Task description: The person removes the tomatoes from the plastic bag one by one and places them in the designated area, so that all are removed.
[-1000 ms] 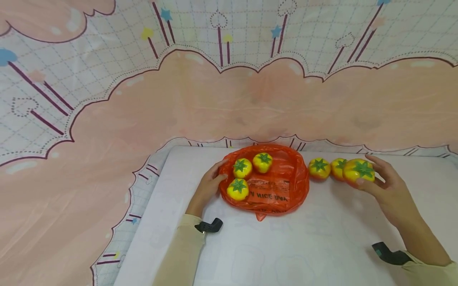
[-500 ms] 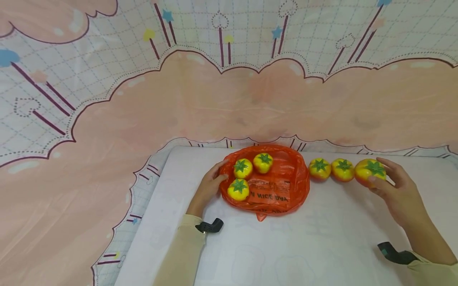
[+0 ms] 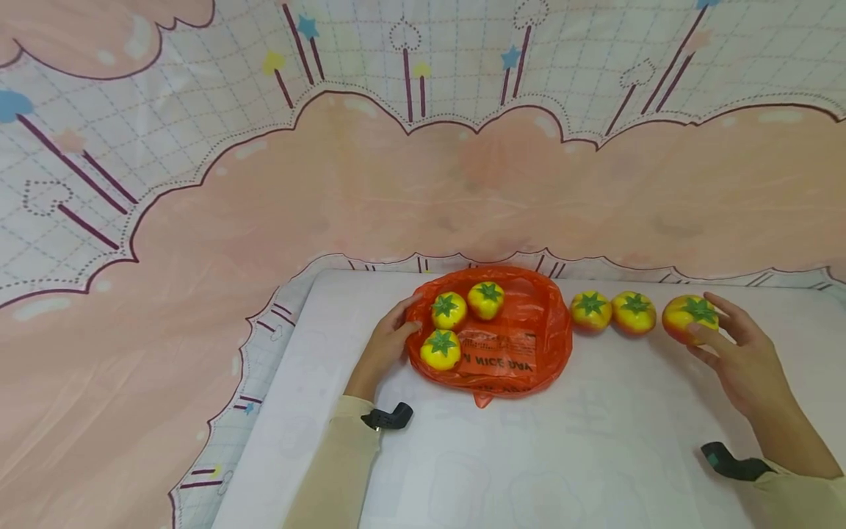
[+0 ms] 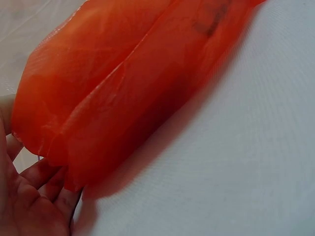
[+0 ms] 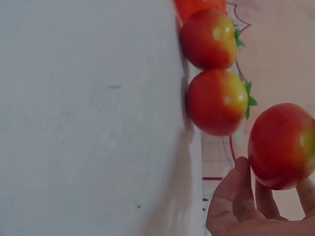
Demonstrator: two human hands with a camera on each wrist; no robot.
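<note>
My right hand (image 3: 750, 367) holds a glossy red-and-yellow tomato (image 3: 687, 317) with a green star-shaped top, thumb and fingers on its right side. In the right wrist view this tomato (image 5: 280, 147) appears raised off the table. Just left of it, two similar tomatoes (image 3: 591, 312) (image 3: 633, 314) sit side by side. My left hand (image 3: 386, 342) grips the left rim of an opened red plastic bag (image 3: 496, 338), thumb on the inner side. In the left wrist view the bag (image 4: 123, 98) covers part of the fingers. Three tomatoes (image 3: 448, 311) lie inside the bag's left part.
Everything rests on a white table (image 3: 529, 470), whose far edge meets a patterned pink-and-white cloth backdrop (image 3: 463, 184). The bag stands near that far edge. A black wrist camera (image 3: 386, 417) is strapped to the left wrist, another wrist camera (image 3: 734, 463) to the right.
My right hand has moved right with its tomato, so a gap now separates it from the two beside it. The left hand and bag have stayed in place.
</note>
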